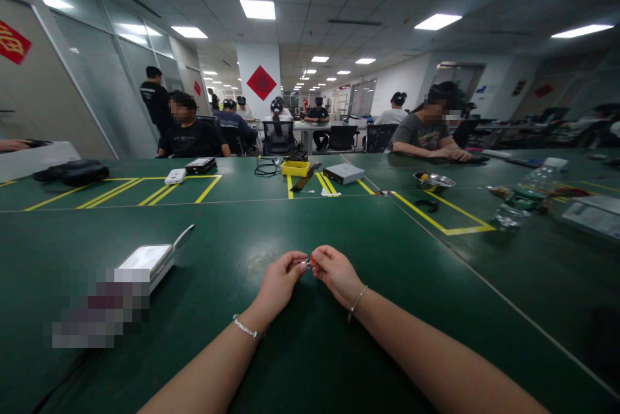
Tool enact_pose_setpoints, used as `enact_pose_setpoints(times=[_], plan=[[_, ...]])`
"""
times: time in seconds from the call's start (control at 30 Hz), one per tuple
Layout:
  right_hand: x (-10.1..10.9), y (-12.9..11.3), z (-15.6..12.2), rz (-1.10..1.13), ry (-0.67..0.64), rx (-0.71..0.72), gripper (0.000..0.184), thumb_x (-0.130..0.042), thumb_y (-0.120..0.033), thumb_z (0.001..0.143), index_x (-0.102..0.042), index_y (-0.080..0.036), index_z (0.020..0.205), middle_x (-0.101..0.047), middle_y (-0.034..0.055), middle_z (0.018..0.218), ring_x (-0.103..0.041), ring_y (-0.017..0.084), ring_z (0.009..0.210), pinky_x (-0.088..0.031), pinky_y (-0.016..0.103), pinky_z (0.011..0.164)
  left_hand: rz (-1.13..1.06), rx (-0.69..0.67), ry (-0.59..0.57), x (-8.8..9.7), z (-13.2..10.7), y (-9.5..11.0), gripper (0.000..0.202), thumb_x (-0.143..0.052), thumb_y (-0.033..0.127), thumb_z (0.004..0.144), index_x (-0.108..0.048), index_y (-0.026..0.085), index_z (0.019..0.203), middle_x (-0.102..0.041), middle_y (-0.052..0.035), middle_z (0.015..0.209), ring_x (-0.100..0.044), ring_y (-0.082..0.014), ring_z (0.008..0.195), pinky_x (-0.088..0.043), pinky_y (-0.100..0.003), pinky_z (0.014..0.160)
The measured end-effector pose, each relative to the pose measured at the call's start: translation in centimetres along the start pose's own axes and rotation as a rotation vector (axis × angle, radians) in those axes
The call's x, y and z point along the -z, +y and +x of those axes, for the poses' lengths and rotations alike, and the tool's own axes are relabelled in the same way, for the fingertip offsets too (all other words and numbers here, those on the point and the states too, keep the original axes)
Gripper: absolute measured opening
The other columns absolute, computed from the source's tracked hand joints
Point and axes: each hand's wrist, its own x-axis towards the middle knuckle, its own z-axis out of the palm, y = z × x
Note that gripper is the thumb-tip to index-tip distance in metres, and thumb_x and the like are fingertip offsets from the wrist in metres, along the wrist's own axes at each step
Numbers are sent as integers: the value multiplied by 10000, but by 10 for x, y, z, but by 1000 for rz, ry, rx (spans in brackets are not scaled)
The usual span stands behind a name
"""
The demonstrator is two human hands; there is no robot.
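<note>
My left hand (pixel 279 283) and my right hand (pixel 334 274) meet fingertip to fingertip just above the green table (pixel 310 349). Both are pinched on a tiny part (pixel 308 262), metallic with an orange speck, too small to name. Each wrist wears a thin bracelet. My forearms reach in from the bottom edge of the picture.
A silver box with a stylus (pixel 148 262) lies to the left of my hands. Farther off are a yellow tray (pixel 295 168), a grey box (pixel 343 173), a metal bowl (pixel 433 181) and a plastic bottle (pixel 526 197). People sit at the far side.
</note>
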Motion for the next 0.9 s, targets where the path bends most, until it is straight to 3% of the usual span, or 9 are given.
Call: enact_pose_setpoints(times=[0.27, 0.7, 0.9], plan=[[-2, 1, -1, -17, 7, 26, 267, -649, -348, 568, -493, -151, 654, -515, -21, 573, -458, 71, 526, -359, 240, 550, 274, -115, 74, 0, -5, 2, 118, -530, 309, 678, -569, 199, 698, -550, 29, 571, -479, -116, 538, -341, -217, 518], [-4, 5, -3, -167, 93, 115, 240, -656, -354, 560, -571, -139, 622, -554, -4, 557, -456, 76, 502, -360, 236, 526, 403, -176, 172, 0, -5, 1, 78, -585, 286, 640, -557, 214, 654, -568, 30, 582, -497, -129, 545, -329, -224, 522], [-11, 3, -10, -151, 131, 29, 414, -517, -483, 667, -628, -121, 835, -629, 92, 784, -566, 153, 702, -407, 275, 612, 376, -215, 185, 1, -7, 4, 79, -587, 274, 646, -546, 208, 653, -585, 17, 624, -525, -136, 586, -354, -230, 557]])
